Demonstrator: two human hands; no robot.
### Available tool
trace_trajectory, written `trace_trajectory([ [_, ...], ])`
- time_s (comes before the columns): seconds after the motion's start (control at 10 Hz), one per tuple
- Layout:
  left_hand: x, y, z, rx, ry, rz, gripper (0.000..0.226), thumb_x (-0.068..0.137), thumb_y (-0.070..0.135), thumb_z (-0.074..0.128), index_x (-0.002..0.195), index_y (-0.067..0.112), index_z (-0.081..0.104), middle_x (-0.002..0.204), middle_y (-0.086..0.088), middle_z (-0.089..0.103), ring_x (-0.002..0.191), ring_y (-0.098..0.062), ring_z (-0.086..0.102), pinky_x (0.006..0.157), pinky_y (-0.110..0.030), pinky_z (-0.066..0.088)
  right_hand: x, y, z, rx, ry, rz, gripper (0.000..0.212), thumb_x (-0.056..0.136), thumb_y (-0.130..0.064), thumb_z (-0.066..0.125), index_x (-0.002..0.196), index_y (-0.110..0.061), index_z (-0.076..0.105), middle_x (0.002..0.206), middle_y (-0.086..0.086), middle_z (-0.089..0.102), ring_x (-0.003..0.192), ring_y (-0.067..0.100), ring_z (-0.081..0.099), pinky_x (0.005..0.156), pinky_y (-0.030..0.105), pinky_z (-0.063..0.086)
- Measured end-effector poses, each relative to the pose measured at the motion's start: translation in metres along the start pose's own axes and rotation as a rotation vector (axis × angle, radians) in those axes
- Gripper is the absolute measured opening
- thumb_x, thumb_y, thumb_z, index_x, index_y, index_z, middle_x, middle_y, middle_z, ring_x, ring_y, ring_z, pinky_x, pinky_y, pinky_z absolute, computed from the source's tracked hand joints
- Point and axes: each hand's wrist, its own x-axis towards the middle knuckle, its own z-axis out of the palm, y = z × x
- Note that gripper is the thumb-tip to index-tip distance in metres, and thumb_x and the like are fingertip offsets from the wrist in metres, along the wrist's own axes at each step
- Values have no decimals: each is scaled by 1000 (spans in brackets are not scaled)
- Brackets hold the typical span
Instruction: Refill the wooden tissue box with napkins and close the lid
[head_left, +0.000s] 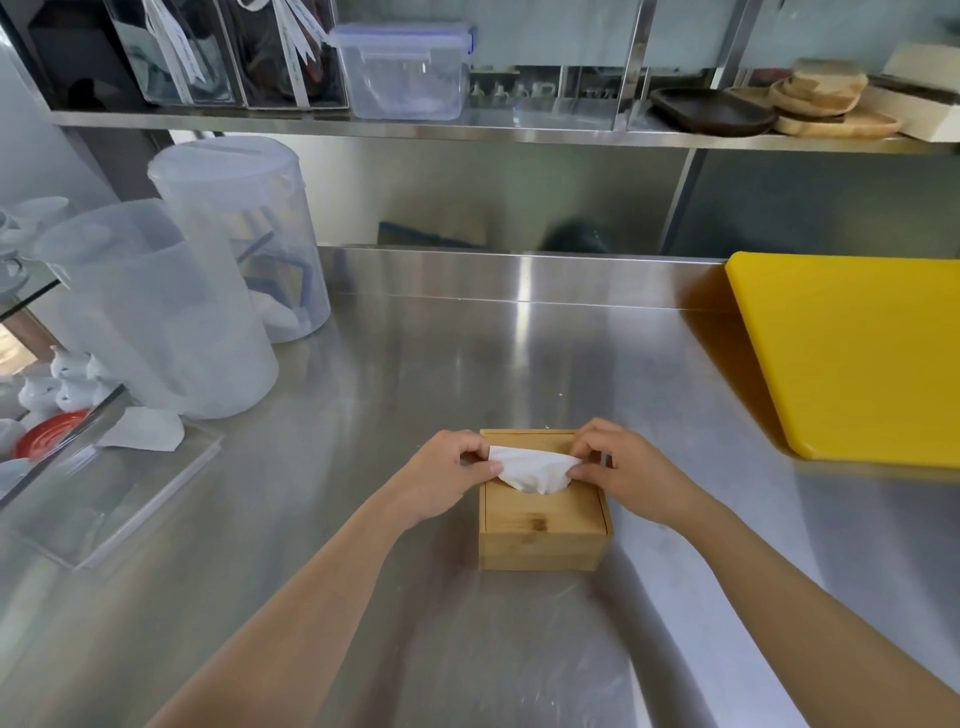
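On the shiny steel counter (363, 389): lots of things all around. Far left, two tall cloudy plastic jugs (156, 312) with lids, side by side and touching. In front of them, a flat clear plastic tray (104, 509) with a crumpled white paper (143, 430) at its back edge. Further left, behind glass, small white figurines (62, 382) and something round and red (47, 434), too blurry to name. Far right, a thick yellow cutting board (852, 353), smooth, with round corners, well apart from the box. Up above, a steel shelf (467, 127) with a clear lidded tub (405, 73), a dark oval dish (711, 111) and a stack of pale wooden plates (826, 104). Nothing between the hands and the box.

In the middle, near the front: the wooden tissue box (543, 525), square, light brown, with a smooth grain. Lid on top, flat and shut. From the slot in the lid, a soft white napkin (535, 470), wrinkled, sticking up.

Left hand (447, 475) at the left side of the box, fingers curled tight, thumb and finger pinching the napkin's left end. Right hand (623, 467) at the right side, fingers bent, pinching the napkin's right end. Napkin stretched between both hands, just above the lid. Bare arms from the bottom corners.
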Motion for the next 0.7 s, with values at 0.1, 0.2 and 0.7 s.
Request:
trace_trajectory([
  [0.1, -2, 1, 0, 5, 9, 13, 22, 86, 17, 62, 67, 8, 58, 72, -2, 49, 59, -10, 39, 59, -24, 32, -2, -1, 1, 3, 23, -14, 11, 87, -14, 62, 84, -5, 67, 93, -1, 55, 74, 7, 48, 66, 10, 38],
  [0.2, -4, 2, 1, 3, 23, 13, 21, 87, 19, 61, 73, 3, 60, 72, 0, 51, 61, -10, 41, 62, -24, 32, -4, -3, 2, 16, 68, -21, 10, 87, -12, 61, 82, -7, 67, 89, -7, 53, 73, 6, 49, 65, 6, 38],
  [0.7, -13, 0, -1, -146, 206, 60, 11, 85, 12, 62, 76, 17, 67, 78, -5, 68, 73, -13, 57, 75, -27, 44, -13, -10, 0, 179, 273, 43, 16, 85, -5, 63, 80, -21, 62, 74, -13, 60, 69, 8, 56, 64, 10, 45],
])
